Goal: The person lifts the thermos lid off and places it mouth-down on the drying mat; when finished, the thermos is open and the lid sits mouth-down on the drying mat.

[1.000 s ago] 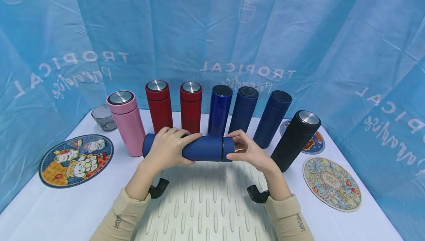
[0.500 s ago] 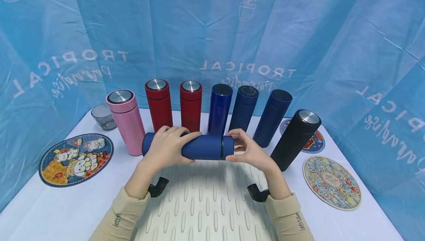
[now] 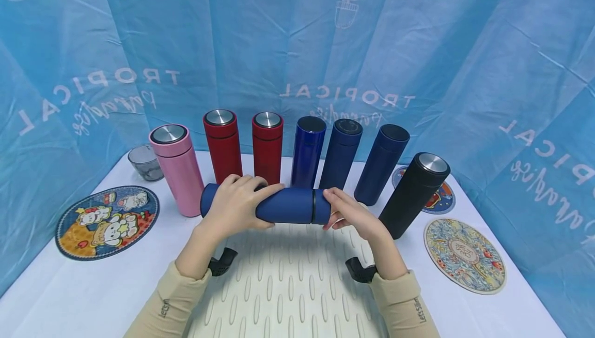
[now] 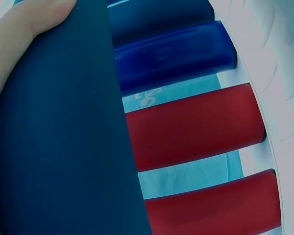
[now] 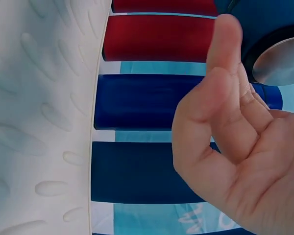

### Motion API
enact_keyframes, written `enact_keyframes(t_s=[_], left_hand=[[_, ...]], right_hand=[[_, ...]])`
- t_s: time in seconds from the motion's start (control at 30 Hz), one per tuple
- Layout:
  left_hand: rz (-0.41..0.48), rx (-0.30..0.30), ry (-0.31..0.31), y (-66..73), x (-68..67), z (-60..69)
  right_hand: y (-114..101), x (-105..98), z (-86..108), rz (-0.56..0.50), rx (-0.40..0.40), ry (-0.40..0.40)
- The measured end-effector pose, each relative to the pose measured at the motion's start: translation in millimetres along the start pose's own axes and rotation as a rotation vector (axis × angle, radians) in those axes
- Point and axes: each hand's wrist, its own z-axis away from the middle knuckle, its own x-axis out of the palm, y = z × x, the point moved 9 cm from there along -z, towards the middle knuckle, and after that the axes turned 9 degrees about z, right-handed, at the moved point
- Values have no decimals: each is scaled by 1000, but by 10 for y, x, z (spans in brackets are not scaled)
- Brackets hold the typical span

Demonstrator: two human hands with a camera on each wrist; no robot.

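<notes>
A matte dark blue thermos flask lies sideways in the air above the ribbed pale mat. My left hand grips round its body, near the base end. At the other end, my right hand holds the lid by its rim with thumb and fingers. The silver disc on the lid's top shows in the right wrist view. A thin black ring marks the seam between lid and body, and no gap is visible there. The left wrist view shows mostly the blue body and one fingertip.
Behind stand a pink flask, two red flasks, several blue flasks and a black flask. A glass cup sits back left. Round coasters lie at both sides; the mat is in front.
My right hand has turned about the lid: its thumb and fingers now touch different places on the rim. The left hand and the flask have stayed nearly still.
</notes>
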Motion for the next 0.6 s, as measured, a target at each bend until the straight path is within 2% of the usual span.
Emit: enact_keyframes(t_s=[0.27, 0.43, 0.6], left_hand=[[12, -1, -7, 15, -1, -2], [26, 0, -3, 7, -1, 0], [36, -5, -9, -7, 8, 9]], right_hand=[[-22, 14, -9, -56, -18, -24], [-32, -2, 11, -42, -28, -16], [-71, 1, 24, -35, -80, -21]])
